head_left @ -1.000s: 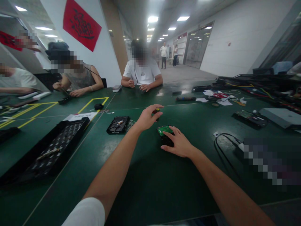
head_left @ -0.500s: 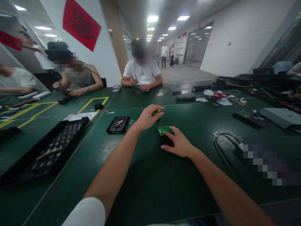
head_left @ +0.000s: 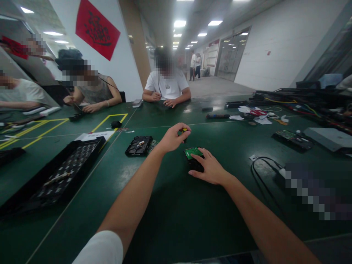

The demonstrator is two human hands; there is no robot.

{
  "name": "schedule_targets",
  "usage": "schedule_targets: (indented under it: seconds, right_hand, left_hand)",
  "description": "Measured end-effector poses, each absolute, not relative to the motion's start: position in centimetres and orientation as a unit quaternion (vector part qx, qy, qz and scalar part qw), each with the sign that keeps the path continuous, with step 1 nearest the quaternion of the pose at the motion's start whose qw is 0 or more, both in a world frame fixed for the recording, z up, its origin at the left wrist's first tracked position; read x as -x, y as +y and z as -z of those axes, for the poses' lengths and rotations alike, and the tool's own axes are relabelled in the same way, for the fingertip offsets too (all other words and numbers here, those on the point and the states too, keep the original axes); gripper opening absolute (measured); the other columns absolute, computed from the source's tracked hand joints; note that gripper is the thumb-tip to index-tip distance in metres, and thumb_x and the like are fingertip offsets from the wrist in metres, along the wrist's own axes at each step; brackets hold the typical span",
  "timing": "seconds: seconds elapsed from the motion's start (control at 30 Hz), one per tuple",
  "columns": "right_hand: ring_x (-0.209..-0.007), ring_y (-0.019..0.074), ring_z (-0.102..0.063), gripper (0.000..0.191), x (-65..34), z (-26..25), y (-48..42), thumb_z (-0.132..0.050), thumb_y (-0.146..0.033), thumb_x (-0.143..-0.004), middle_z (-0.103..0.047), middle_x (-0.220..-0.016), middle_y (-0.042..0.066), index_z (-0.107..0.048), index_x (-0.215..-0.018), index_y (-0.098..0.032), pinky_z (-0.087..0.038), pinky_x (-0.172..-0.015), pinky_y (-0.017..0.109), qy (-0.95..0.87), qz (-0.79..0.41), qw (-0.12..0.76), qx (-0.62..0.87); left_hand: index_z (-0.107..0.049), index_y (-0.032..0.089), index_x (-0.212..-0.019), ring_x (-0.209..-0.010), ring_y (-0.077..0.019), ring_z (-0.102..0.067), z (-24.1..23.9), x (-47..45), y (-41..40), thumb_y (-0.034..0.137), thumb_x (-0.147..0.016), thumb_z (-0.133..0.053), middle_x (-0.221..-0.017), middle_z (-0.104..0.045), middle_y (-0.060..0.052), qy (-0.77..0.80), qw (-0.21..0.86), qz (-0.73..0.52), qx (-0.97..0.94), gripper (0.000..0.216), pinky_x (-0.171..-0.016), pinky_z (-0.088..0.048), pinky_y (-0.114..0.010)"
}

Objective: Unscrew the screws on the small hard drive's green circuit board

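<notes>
My left hand (head_left: 174, 138) is closed around the yellow-and-black handle of a screwdriver (head_left: 185, 135), held upright over the far left edge of a hard drive; its thin tip is too small to make out. The hard drive (head_left: 193, 151) lies on the green table with its green circuit board facing up. My right hand (head_left: 209, 165) grips the drive from the right, fingers across its top and thumb along the near side. Left of my hands lies another black drive or case (head_left: 138, 146) with small parts on it, and small loose pieces (head_left: 153, 145) beside it.
A long black tray (head_left: 60, 172) with parts stands on the left. To the right are a cable (head_left: 254, 167), another hard drive (head_left: 292, 140) and a grey box (head_left: 328, 138). Tangled wires and black parts (head_left: 275, 101) lie at the back right. Co-workers (head_left: 166, 86) sit across the table.
My left index finger has curled in from its stretched position against the screwdriver handle. My right hand and the hard drive stay in place.
</notes>
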State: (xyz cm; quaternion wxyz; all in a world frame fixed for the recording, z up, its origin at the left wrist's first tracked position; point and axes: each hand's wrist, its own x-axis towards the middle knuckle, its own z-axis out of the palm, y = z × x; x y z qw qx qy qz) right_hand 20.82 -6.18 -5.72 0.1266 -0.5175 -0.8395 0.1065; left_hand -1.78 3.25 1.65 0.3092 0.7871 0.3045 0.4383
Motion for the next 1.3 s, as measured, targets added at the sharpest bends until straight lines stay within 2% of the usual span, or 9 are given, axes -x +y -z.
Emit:
schedule_targets:
  seconds: [0.27,0.37,0.6,0.8,0.97,1.03,1.13,1.23,1.3]
  right_hand:
    - [-0.155,0.0454,-0.022,0.097,-20.8,6.1,-6.0,-0.046,-0.091,-0.083,-0.025,-0.170,0.015,-0.043,-0.158,-0.028,-0.025,-0.124,0.063,-0.841,-0.102,0.129,0.516]
    - [-0.155,0.0448,-0.024,0.096,-20.8,6.1,-6.0,-0.046,-0.090,-0.083,-0.027,-0.169,0.015,-0.045,-0.157,-0.028,-0.024,-0.124,0.063,-0.841,-0.096,0.134,0.516]
    - [-0.155,0.0448,-0.023,0.095,-20.7,6.0,-6.1,-0.047,-0.090,-0.084,-0.028,-0.169,0.014,-0.045,-0.157,-0.029,-0.025,-0.124,0.063,-0.841,-0.098,0.132,0.515]
    - [-0.155,0.0447,-0.021,0.095,-20.8,6.3,-6.0,-0.047,-0.089,-0.084,-0.026,-0.170,0.012,-0.043,-0.158,-0.030,-0.024,-0.124,0.063,-0.840,-0.098,0.133,0.516]
    - [-0.155,0.0444,-0.022,0.095,-20.8,6.4,-5.9,-0.047,-0.090,-0.084,-0.027,-0.169,0.014,-0.044,-0.158,-0.029,-0.024,-0.124,0.063,-0.842,-0.092,0.137,0.514]
    - [-0.155,0.0448,-0.022,0.095,-20.8,6.4,-6.0,-0.047,-0.089,-0.084,-0.027,-0.169,0.014,-0.043,-0.158,-0.029,-0.024,-0.124,0.063,-0.841,-0.094,0.135,0.515]
    - [-0.155,0.0455,-0.021,0.096,-20.8,6.3,-6.0,-0.048,-0.089,-0.084,-0.026,-0.170,0.013,-0.042,-0.159,-0.030,-0.024,-0.124,0.064,-0.840,-0.099,0.131,0.518]
    - [-0.155,0.0451,-0.021,0.096,-20.7,6.1,-6.0,-0.047,-0.089,-0.084,-0.026,-0.170,0.014,-0.043,-0.158,-0.028,-0.024,-0.124,0.063,-0.841,-0.100,0.129,0.516]
    - [-0.155,0.0445,-0.022,0.096,-20.7,6.0,-6.0,-0.046,-0.089,-0.084,-0.027,-0.169,0.015,-0.044,-0.158,-0.027,-0.024,-0.125,0.061,-0.842,-0.099,0.129,0.514]
  left_hand:
    - [-0.067,0.017,-0.112,-0.080,-0.0149,-0.064,-1.0,1.6,3.8,0.038,-0.095,-0.064,-0.095,-0.066,-0.006,0.293,0.351,-0.449,-0.768,0.027,-0.059,-0.058,-0.023]
    - [-0.064,0.018,-0.120,-0.091,-0.0187,-0.067,-0.6,1.5,4.1,0.038,-0.097,-0.063,-0.101,-0.067,-0.008,0.263,0.383,-0.455,-0.760,0.031,-0.061,-0.059,-0.024]
    - [-0.064,0.018,-0.132,-0.102,-0.0205,-0.066,-0.8,2.0,4.0,0.044,-0.104,-0.050,-0.113,-0.065,-0.012,0.227,0.444,-0.440,-0.746,0.041,-0.071,-0.062,-0.029]
    - [-0.068,0.019,-0.126,-0.085,-0.0174,-0.064,-0.7,2.1,4.0,0.043,-0.097,-0.063,-0.100,-0.065,-0.008,0.294,0.357,-0.448,-0.765,0.038,-0.065,-0.060,-0.027]
    - [-0.074,0.023,-0.122,-0.083,-0.0165,-0.061,-0.5,1.5,3.8,0.041,-0.095,-0.066,-0.106,-0.060,-0.009,0.359,0.226,-0.471,-0.774,0.033,-0.059,-0.056,-0.024]
    - [-0.070,0.023,-0.130,-0.084,-0.0167,-0.062,-0.6,1.4,3.7,0.041,-0.097,-0.063,-0.111,-0.061,-0.010,0.346,0.242,-0.467,-0.777,0.038,-0.059,-0.056,-0.024]
    - [-0.062,0.020,-0.142,-0.091,-0.0182,-0.065,-0.9,1.3,3.6,0.043,-0.100,-0.057,-0.116,-0.065,-0.012,0.302,0.325,-0.448,-0.776,0.048,-0.060,-0.057,-0.024]
    - [-0.059,0.017,-0.143,-0.093,-0.0188,-0.068,-1.1,1.4,3.5,0.045,-0.102,-0.052,-0.111,-0.070,-0.012,0.278,0.396,-0.430,-0.762,0.050,-0.060,-0.058,-0.024]
    - [-0.060,0.017,-0.142,-0.086,-0.0173,-0.068,-1.1,1.5,3.5,0.046,-0.101,-0.055,-0.103,-0.072,-0.010,0.285,0.392,-0.434,-0.759,0.050,-0.057,-0.057,-0.022]
